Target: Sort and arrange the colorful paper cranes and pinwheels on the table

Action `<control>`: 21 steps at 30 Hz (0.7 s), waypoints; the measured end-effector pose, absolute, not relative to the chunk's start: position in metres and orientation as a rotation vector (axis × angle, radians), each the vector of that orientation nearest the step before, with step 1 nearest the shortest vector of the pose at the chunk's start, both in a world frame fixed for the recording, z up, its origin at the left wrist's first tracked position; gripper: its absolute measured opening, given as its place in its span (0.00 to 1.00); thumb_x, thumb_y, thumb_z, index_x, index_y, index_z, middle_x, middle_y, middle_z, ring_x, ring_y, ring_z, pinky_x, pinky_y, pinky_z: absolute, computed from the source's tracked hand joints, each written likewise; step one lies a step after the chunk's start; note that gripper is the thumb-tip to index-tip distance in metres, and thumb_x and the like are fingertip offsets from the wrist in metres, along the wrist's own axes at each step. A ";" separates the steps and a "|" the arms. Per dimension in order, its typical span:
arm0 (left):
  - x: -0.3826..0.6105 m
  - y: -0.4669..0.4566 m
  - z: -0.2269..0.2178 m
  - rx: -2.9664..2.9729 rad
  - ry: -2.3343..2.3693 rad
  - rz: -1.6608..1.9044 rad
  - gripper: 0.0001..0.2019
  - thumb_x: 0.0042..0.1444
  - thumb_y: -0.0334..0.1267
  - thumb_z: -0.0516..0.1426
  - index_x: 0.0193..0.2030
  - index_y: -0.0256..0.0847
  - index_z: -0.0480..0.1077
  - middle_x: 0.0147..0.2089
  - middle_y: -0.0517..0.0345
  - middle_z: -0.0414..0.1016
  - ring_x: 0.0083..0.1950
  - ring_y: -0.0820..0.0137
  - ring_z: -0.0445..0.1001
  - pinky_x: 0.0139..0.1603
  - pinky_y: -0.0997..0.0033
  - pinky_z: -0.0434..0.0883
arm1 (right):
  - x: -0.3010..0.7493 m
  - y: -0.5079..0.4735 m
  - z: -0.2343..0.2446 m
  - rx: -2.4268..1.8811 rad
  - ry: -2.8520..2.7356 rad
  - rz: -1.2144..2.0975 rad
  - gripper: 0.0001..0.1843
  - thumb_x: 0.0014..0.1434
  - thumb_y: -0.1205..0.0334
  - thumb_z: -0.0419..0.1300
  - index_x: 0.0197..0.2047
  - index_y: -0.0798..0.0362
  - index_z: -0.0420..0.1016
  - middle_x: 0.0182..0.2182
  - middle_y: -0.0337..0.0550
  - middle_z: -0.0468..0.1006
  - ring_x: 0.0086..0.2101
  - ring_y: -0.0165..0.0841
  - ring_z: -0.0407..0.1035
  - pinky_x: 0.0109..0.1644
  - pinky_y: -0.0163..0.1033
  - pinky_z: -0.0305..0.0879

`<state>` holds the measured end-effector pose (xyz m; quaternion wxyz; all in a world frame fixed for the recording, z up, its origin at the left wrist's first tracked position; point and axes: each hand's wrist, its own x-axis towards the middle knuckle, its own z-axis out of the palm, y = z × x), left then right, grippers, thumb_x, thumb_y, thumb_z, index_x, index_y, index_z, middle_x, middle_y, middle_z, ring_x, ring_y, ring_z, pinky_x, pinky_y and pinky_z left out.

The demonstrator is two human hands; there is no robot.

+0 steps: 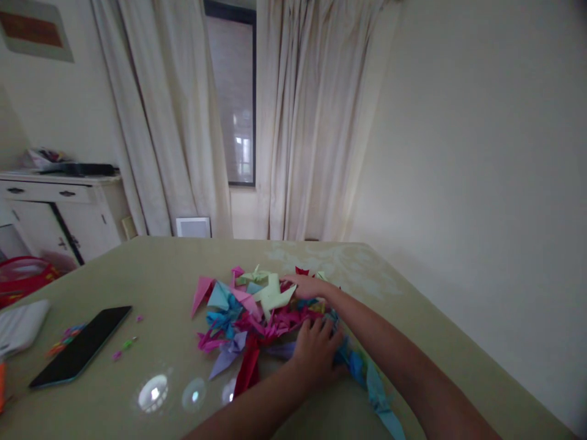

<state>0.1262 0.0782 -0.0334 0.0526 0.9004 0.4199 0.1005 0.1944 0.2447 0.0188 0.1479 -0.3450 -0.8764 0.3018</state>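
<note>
A heap of folded paper figures (250, 311) in pink, blue, pale green, purple and red lies on the beige table (151, 269). My left hand (316, 351) rests on the near side of the heap, fingers curled down onto the paper. My right hand (305, 285) reaches across to the far side, fingers laid against a pale green folded piece (274, 294). A string of blue and teal folded papers (373, 385) trails toward me under my right forearm.
A dark phone or tablet (81, 346) lies to the left, with small coloured bits (125, 348) near it. A white object (21, 325) and a red basket (22, 278) sit at the far left. A white cabinet (59, 214), curtains and a window stand behind.
</note>
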 end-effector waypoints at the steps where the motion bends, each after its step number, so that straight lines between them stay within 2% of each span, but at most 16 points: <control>1: 0.126 0.086 -0.030 2.727 1.327 0.299 0.41 0.62 0.62 0.62 0.77 0.47 0.61 0.73 0.34 0.68 0.71 0.38 0.67 0.66 0.33 0.65 | 0.195 0.242 0.024 -1.001 -2.514 0.849 0.30 0.54 0.67 0.70 0.61 0.51 0.81 0.49 0.46 0.88 0.47 0.42 0.82 0.55 0.45 0.77; 5: 0.102 0.097 -0.007 2.734 1.431 0.325 0.44 0.60 0.51 0.67 0.79 0.46 0.57 0.74 0.35 0.66 0.72 0.40 0.66 0.66 0.37 0.69 | 0.236 0.211 0.051 -1.112 -2.374 0.672 0.29 0.63 0.61 0.64 0.67 0.52 0.76 0.62 0.54 0.79 0.61 0.48 0.74 0.68 0.54 0.67; 8: 0.053 0.089 0.011 2.725 1.495 0.454 0.40 0.62 0.44 0.67 0.78 0.50 0.59 0.74 0.42 0.67 0.71 0.45 0.68 0.67 0.42 0.70 | 0.292 0.156 0.056 -1.177 -2.277 0.560 0.30 0.68 0.51 0.61 0.70 0.51 0.73 0.65 0.56 0.76 0.64 0.49 0.70 0.71 0.56 0.64; 9: 0.032 0.086 0.014 2.699 1.519 0.550 0.36 0.64 0.44 0.64 0.77 0.51 0.60 0.72 0.44 0.70 0.70 0.48 0.69 0.68 0.43 0.70 | 0.310 0.131 0.051 -1.226 -2.250 0.525 0.32 0.68 0.46 0.61 0.71 0.49 0.73 0.67 0.55 0.74 0.66 0.50 0.68 0.73 0.57 0.62; 11: -0.011 0.084 0.012 2.627 1.587 0.704 0.28 0.68 0.50 0.60 0.73 0.49 0.67 0.69 0.44 0.72 0.68 0.49 0.71 0.68 0.43 0.69 | 0.342 0.079 0.032 -1.378 -2.207 0.496 0.37 0.66 0.39 0.63 0.74 0.41 0.69 0.73 0.51 0.66 0.72 0.52 0.60 0.77 0.60 0.55; 13: -0.050 0.083 0.002 2.519 1.723 0.671 0.33 0.66 0.59 0.60 0.73 0.45 0.68 0.70 0.40 0.71 0.71 0.43 0.68 0.70 0.38 0.66 | 0.365 0.031 0.004 -1.557 -2.190 0.516 0.43 0.63 0.35 0.65 0.77 0.34 0.63 0.78 0.44 0.55 0.75 0.54 0.53 0.78 0.62 0.53; 15: -0.075 0.080 -0.010 2.415 1.798 0.486 0.36 0.64 0.61 0.59 0.74 0.47 0.67 0.74 0.38 0.68 0.74 0.39 0.66 0.70 0.31 0.64 | 0.376 -0.003 -0.024 -1.664 -2.187 0.545 0.48 0.59 0.33 0.68 0.78 0.29 0.59 0.81 0.40 0.47 0.76 0.55 0.50 0.77 0.63 0.54; 17: -0.083 0.075 -0.017 2.391 1.725 0.375 0.34 0.66 0.61 0.58 0.73 0.48 0.68 0.74 0.40 0.69 0.74 0.40 0.66 0.71 0.31 0.64 | 0.375 -0.016 -0.047 -1.717 -2.178 0.566 0.51 0.58 0.33 0.68 0.79 0.29 0.57 0.81 0.38 0.44 0.76 0.56 0.49 0.78 0.61 0.54; 21: -0.065 0.054 -0.014 2.470 1.492 0.439 0.28 0.71 0.57 0.54 0.73 0.50 0.69 0.72 0.45 0.73 0.71 0.50 0.71 0.71 0.41 0.68 | 0.348 0.010 -0.060 -1.712 -2.168 0.540 0.47 0.65 0.37 0.63 0.81 0.36 0.54 0.81 0.44 0.45 0.76 0.52 0.48 0.79 0.59 0.49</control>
